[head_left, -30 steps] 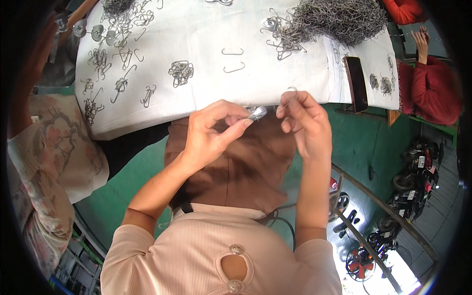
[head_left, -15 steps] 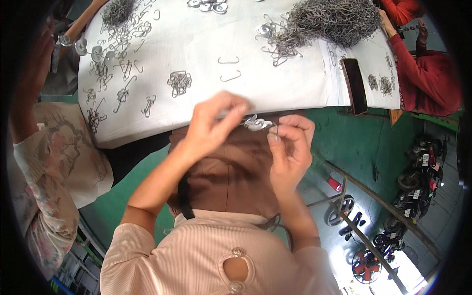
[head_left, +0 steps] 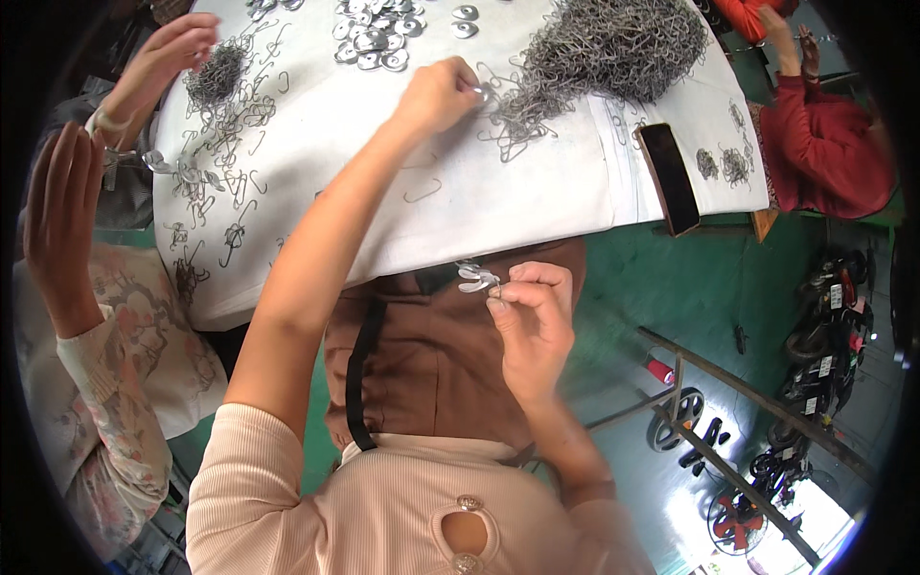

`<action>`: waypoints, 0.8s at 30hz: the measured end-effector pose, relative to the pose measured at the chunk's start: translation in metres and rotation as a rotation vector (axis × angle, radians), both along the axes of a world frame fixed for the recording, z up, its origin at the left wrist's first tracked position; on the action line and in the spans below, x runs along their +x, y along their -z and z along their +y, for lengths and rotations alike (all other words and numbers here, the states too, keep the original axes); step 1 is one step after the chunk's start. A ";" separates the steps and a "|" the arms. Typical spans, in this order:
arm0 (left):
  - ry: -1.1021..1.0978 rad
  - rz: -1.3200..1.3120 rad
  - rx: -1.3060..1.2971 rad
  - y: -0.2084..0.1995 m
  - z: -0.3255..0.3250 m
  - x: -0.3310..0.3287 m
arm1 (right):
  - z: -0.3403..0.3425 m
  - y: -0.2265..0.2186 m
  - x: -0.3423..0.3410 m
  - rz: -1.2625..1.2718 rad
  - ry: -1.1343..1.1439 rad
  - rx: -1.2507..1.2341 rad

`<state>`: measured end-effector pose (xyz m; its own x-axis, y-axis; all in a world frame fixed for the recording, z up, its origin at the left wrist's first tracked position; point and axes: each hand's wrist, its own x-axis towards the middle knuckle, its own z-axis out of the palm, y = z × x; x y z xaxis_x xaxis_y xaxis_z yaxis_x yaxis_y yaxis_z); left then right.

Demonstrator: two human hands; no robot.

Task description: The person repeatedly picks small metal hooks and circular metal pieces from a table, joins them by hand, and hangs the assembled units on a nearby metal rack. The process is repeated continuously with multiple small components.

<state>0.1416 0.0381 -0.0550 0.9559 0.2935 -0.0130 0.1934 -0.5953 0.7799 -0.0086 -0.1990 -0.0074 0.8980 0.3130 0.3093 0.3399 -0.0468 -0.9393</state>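
Note:
Stretched out over the table, my left hand (head_left: 439,96) has its fingertips closed on a small silver metal disc (head_left: 481,94) at the edge of the heap of wire hooks. My right hand (head_left: 539,321) is in front of the table edge, above my lap. Between its thumb and fingers it pinches a thin wire hook, mostly hidden by them. Several shiny silver discs (head_left: 474,278) hang together on that wire, left of the fingertips. A loose wire hook (head_left: 423,192) lies on the white tabletop, beside my left forearm.
A big tangled heap of wire hooks (head_left: 613,53) covers the far right of the white table (head_left: 537,192). Silver discs (head_left: 376,36) are piled at the back. A phone (head_left: 669,180) lies near the right edge. Other people's hands (head_left: 165,59) work at the left; a red-sleeved person (head_left: 819,144) sits right.
My left hand has left the discs by my right hand and reached forward to a disc near the heap. My right hand still holds the hook, slightly lower and further left.

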 end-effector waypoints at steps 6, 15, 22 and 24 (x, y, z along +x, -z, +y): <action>-0.066 0.125 -0.394 -0.018 0.036 -0.033 | -0.001 0.002 0.000 -0.007 -0.034 -0.015; 0.008 0.027 -0.663 -0.035 -0.014 -0.122 | 0.005 0.009 -0.001 0.054 -0.015 -0.065; -0.100 0.087 -0.781 -0.063 -0.071 -0.192 | 0.009 0.016 -0.002 0.045 0.016 -0.103; -0.122 0.018 -0.763 -0.060 -0.076 -0.199 | 0.010 0.015 -0.003 0.057 0.024 -0.121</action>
<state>-0.0571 -0.0381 0.0047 0.9152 0.3003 -0.2687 0.2391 0.1320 0.9620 -0.0121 -0.1891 -0.0227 0.9206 0.3230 0.2193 0.2839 -0.1683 -0.9440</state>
